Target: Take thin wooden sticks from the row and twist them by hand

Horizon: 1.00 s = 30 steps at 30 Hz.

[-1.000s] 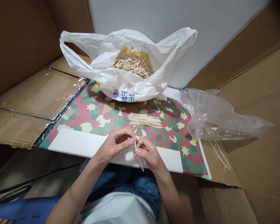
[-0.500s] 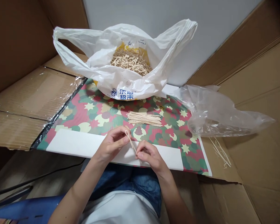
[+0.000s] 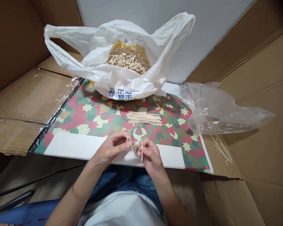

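Pale grey wall (image 3: 213, 29) at the back, meeting tall brown cardboard panels (image 3: 257, 103) on the right and a darker cardboard sheet (image 3: 16, 37) on the left. Flattened corrugated cardboard (image 3: 31, 91) with shiny tape along its edge lies left. Lower left, a black cable (image 3: 49, 177) runs across a pale floor (image 3: 30, 169). Light is soft and even, indoors; no windows in view.

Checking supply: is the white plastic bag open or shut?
Open: the white plastic bag has its handles spread apart, with pale sticks visible inside.
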### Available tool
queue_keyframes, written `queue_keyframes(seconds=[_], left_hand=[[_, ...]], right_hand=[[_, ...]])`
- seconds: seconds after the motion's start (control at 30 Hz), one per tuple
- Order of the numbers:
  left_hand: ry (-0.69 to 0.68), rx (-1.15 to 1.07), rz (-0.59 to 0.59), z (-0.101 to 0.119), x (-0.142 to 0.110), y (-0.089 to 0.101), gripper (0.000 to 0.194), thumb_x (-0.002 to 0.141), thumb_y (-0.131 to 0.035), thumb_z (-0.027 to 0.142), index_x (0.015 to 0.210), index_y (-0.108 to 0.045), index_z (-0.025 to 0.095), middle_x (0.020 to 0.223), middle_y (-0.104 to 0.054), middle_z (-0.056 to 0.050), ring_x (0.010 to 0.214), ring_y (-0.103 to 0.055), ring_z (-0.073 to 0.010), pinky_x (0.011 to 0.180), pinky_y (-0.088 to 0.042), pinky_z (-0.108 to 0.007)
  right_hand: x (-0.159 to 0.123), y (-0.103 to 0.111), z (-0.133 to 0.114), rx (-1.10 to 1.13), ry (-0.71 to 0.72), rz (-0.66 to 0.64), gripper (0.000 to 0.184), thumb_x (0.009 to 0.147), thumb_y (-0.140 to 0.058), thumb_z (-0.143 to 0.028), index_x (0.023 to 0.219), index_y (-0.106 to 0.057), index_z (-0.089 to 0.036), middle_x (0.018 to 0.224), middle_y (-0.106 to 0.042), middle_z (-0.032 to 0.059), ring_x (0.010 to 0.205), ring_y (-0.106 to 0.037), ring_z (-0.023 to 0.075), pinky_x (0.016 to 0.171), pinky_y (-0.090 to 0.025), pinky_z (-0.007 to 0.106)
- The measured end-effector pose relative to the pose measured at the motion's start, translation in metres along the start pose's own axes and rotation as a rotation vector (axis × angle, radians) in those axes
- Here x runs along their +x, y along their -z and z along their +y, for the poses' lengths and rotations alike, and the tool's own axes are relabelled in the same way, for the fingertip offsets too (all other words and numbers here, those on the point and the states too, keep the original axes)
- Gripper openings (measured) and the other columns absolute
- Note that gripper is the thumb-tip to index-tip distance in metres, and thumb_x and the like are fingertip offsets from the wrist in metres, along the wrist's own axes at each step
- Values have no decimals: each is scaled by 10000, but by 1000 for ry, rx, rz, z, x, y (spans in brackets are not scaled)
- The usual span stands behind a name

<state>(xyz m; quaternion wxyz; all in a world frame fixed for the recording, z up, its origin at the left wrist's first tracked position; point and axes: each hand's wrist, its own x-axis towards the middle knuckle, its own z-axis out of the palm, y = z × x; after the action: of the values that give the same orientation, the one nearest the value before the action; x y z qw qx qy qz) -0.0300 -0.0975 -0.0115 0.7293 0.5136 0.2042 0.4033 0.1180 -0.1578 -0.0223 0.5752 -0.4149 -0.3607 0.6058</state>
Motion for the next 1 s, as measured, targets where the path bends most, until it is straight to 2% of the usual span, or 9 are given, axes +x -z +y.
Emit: queue_keyframes(seconds=[0.13, 0.27, 0.37, 0.57, 0.67, 0.77, 0.87, 0.93, 1.0], left_hand=[[67, -43, -84, 0, 0, -2, 117, 755, -643, 257, 750, -616, 143, 725, -519, -15, 712, -501, -121, 676, -395, -233], [93, -97, -149, -2, 0, -4, 98, 777, -618, 233, 777, -611, 135, 730, -557, -28, 719, -554, -143, 694, -417, -267], [103, -95, -147, -3, 0, -5, 105, 772, -624, 232, 769, -608, 128, 713, -572, -31, 693, -564, -142, 677, -429, -269], [117, -133, -181, -5, -3, -7, 70, 781, -613, 215, 782, -599, 147, 757, -537, -10, 656, -600, -136, 652, -451, -271], [114, -105, -193, -2, -6, -11, 59, 793, -595, 209, 783, -585, 152, 766, -509, 2, 633, -600, -125, 643, -450, -267], [108, 69, -123, 6, -7, -16, 94, 810, -572, 231, 769, -570, 146, 729, -506, 3, 646, -556, -114, 641, -421, -246], [116, 358, -74, 17, -3, -17, 132, 807, -570, 252, 743, -575, 136, 719, -529, -9, 680, -499, -115, 645, -390, -227], [118, 533, -123, 25, 2, -16, 143, 803, -565, 260, 735, -583, 136, 722, -544, -13, 681, -480, -117, 644, -383, -222], [103, 695, -213, 32, 7, -15, 140, 805, -550, 262, 749, -591, 140, 715, -558, -11, 678, -484, -121, 647, -382, -224]], right_hand=[[3, -8, -5, 40, 10, 66, 191, 733, -576, -325, 650, -451, -206, 526, -496, -35, 552, -472, 122, 649, -393, 278], [4, -15, -10, 42, -18, 52, 205, 716, -594, -354, 653, -479, -197, 617, -525, -15, 548, -480, 115, 571, -393, 256], [4, -17, -12, 45, -50, 35, 228, 700, -610, -372, 662, -470, -195, 643, -513, -18, 525, -467, 104, 536, -395, 244], [1, -10, -13, 72, -155, -128, 219, 719, -593, -376, 693, -482, -188, 678, -496, -10, 534, -468, 97, 517, -387, 233], [-4, -9, -15, 57, -154, -183, 193, 750, -548, -349, 697, -448, -194, 615, -501, -20, 513, -472, 103, 517, -384, 239], [-9, -7, -16, -148, -12, -100, 152, 804, -481, -291, 705, -405, -204, 606, -508, -23, 559, -502, 123, 563, -406, 260], [-11, -1, -20, -636, 323, 11, 89, 818, -454, -196, 738, -416, -209, 678, -520, -1, 649, -513, 146, 627, -418, 289], [-10, 4, -24, -937, 588, -22, 91, 810, -437, -141, 748, -420, -206, 681, -508, 10, 648, -482, 153, 622, -409, 294], [-7, 8, -31, -1146, 754, -129, 110, 814, -411, -110, 749, -414, -199, 661, -499, 17, 631, -449, 158, 598, -393, 293]])
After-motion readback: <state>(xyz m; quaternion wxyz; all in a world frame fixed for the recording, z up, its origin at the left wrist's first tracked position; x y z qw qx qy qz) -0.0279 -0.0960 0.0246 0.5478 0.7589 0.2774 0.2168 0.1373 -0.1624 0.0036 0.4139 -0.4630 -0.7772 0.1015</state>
